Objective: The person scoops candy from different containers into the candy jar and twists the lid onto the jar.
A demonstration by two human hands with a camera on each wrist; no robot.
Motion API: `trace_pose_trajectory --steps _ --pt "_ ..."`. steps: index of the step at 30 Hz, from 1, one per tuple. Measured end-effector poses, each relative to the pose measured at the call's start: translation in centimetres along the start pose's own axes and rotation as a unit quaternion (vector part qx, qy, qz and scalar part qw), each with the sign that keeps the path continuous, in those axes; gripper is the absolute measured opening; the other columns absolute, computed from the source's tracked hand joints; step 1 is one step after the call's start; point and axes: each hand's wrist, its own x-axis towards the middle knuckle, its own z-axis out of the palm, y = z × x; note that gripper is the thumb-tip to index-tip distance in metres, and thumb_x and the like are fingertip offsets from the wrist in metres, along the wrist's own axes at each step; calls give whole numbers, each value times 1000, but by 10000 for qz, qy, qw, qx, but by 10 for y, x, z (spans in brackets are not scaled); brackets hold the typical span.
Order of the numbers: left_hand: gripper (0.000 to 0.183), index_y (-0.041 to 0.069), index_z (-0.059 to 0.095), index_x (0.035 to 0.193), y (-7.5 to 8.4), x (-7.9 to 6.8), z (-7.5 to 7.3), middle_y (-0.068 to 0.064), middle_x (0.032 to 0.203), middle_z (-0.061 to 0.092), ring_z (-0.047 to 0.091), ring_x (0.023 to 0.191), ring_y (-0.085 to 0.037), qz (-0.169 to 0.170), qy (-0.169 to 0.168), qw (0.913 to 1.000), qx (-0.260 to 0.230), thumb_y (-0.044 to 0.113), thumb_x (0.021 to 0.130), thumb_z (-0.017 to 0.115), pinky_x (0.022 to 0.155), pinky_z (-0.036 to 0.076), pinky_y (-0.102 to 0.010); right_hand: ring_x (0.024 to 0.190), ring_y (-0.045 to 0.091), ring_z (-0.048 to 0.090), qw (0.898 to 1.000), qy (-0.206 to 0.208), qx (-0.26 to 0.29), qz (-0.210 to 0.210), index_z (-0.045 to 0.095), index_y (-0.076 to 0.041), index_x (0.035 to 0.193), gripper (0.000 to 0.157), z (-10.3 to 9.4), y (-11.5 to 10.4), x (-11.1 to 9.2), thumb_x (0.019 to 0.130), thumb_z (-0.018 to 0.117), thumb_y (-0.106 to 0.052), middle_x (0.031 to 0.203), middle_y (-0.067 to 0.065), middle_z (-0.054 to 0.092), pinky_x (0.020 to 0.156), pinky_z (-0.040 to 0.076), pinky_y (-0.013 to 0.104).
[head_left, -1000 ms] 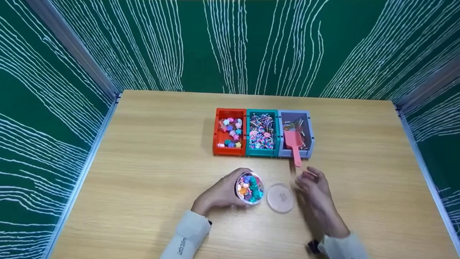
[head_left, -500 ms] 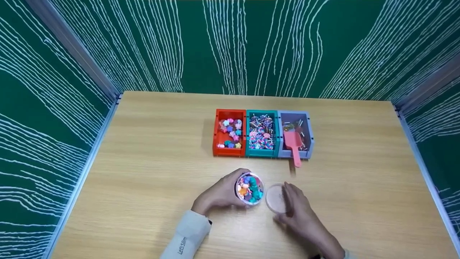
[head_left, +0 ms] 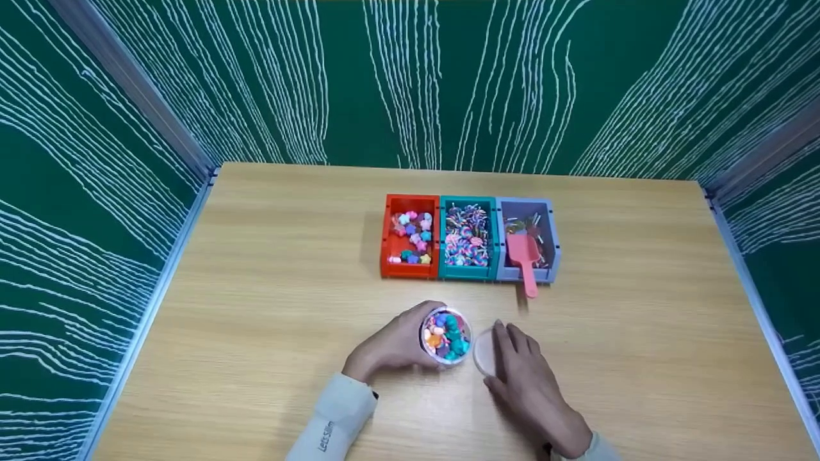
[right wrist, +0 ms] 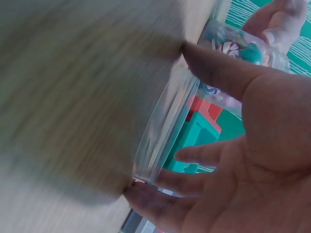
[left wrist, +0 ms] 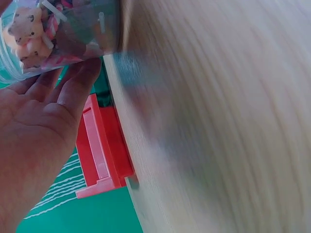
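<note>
My left hand (head_left: 398, 339) grips a clear round jar (left wrist: 104, 29) at the table's middle, fingers and thumb curled round its side. Colourful charms (head_left: 450, 336) fill the jar, which is uncovered; teddy-bear shapes show through its wall in the left wrist view. Just right of the jar, my right hand (head_left: 532, 381) reaches over a clear round lid (head_left: 485, 354) lying flat on the table. In the right wrist view, thumb and fingers sit at opposite edges of the lid (right wrist: 167, 124), holding it by the rim. The hand hides the lid's right part in the head view.
Behind the hands, three joined bins stand in a row: red (head_left: 410, 271) with star-shaped beads, green (head_left: 467, 273) with lollipop charms, lilac (head_left: 546, 274) with small pieces. A pink scoop (head_left: 524, 250) rests in the lilac bin, its handle over the front edge. Green walls surround the table.
My right hand has come from near the scoop's handle down and left to the lid and now holds its edges. My left hand and the jar have stayed in place.
</note>
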Motion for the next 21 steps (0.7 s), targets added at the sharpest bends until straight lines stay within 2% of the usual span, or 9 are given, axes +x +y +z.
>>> trace_pose_trajectory --steps 3,12,18,21 --pt "96 17 44 156 -2 1 0 2 147 57 53 136 -17 26 -32 10000 -51 23 76 97 121 40 -41 143 53 41 10000 20 60 71 31 1 163 98 -2 0 1 87 89 -20 158 33 36 111 42 66" --pt "92 21 44 156 -4 3 0 5 147 57 52 138 -17 -59 -207 9997 -145 22 79 95 121 39 -42 138 49 46 9947 170 933 399 32 -5 165 104 -22 -4 -2 81 92 -15 156 31 40 111 44 65" --pt "93 24 44 157 -5 4 -1 7 148 56 51 140 -17 -110 -333 9992 -210 19 79 95 122 38 -44 136 46 47 9898 368 1367 182 34 -10 165 103 -43 -16 -15 81 93 -14 157 29 38 108 49 61" --pt "94 26 44 156 -7 5 0 9 147 56 52 139 -16 -88 -317 9993 -181 20 79 95 121 39 -44 136 44 48 9881 490 1457 -109 36 -13 164 103 -49 -24 -18 80 94 -14 157 25 39 106 51 58"
